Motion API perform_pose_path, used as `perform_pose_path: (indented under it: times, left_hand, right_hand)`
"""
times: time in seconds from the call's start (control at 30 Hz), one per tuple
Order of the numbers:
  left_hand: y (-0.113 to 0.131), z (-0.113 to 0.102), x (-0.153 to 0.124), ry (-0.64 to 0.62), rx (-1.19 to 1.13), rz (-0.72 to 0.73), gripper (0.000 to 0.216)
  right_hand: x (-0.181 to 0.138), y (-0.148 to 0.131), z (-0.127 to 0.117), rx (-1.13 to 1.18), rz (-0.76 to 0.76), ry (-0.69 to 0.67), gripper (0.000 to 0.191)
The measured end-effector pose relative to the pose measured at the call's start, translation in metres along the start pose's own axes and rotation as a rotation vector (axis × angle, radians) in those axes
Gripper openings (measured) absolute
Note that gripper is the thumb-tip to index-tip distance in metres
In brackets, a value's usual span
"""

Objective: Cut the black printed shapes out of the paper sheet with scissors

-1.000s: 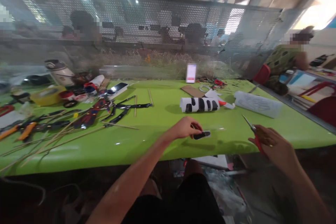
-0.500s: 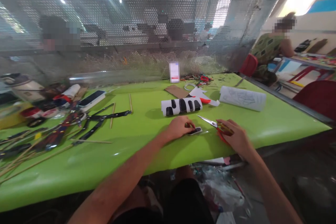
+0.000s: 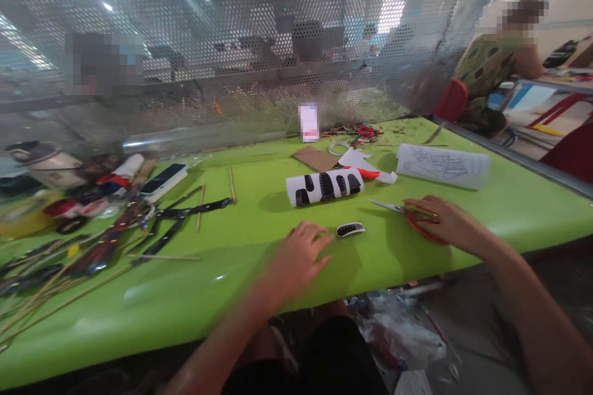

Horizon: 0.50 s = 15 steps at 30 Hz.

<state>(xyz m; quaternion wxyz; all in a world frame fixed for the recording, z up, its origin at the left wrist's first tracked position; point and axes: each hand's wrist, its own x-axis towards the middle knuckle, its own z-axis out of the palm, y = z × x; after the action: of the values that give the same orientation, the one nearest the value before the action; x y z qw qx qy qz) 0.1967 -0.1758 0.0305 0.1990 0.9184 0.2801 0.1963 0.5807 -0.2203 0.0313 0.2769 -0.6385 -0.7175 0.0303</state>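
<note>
My left hand (image 3: 296, 257) hovers over the green table (image 3: 231, 284) with its fingers spread and nothing in it. A small black-and-white cutout (image 3: 350, 229) lies on the table just right of its fingertips. My right hand (image 3: 440, 222) rests on the table, closed on red-handled scissors (image 3: 405, 211) whose blades point left. A rolled white sheet with black stripes (image 3: 324, 186) lies just beyond both hands.
A rolled drawing sheet (image 3: 442, 166), cardboard and paper scraps lie at the back right. Thin sticks, black strips (image 3: 185, 216), tools, a phone (image 3: 163, 178) and tape rolls crowd the left. A perforated metal screen (image 3: 241, 55) stands behind. A person (image 3: 500, 68) sits at the right.
My left hand let go of the small cutout and drew back toward me. My right hand brought the scissors down onto the table, to the right of the cutout.
</note>
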Motion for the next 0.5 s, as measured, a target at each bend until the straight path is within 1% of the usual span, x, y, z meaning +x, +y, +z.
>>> perform_pose_path:
  times: [0.07,0.13,0.17,0.2,0.27,0.33,0.4,0.5]
  left_hand:
    - [0.001,0.009,-0.013,0.010,0.072,-0.029,0.037]
    - [0.001,0.017,-0.020,0.023,0.149,-0.051,0.038]
    - [0.002,0.019,-0.023,0.029,0.178,-0.057,0.041]
    - [0.002,0.021,-0.024,0.033,0.194,-0.058,0.043]
    - [0.003,0.020,-0.026,0.026,0.191,-0.050,0.047]
    - [0.005,0.017,-0.027,0.010,0.177,-0.036,0.048]
    - [0.006,0.015,-0.027,0.020,0.144,-0.030,0.046]
    - [0.007,0.017,-0.030,0.105,0.035,-0.042,0.042]
  right_hand:
    - [0.007,-0.007,-0.005,-0.037,-0.024,0.014,0.026]
    - [0.011,-0.031,0.001,-0.054,-0.046,0.095,0.023]
    - [0.011,-0.049,0.008,-0.056,-0.069,0.139,0.024]
    - [0.011,-0.069,0.019,0.003,-0.099,0.203,0.026]
    - [0.007,-0.107,0.044,0.037,-0.161,0.218,0.023]
    - [0.002,-0.132,0.069,0.023,-0.222,0.197,0.023]
    - [-0.002,-0.141,0.086,-0.004,-0.244,0.175,0.024]
    - [-0.006,-0.137,0.094,-0.050,-0.252,0.148,0.022]
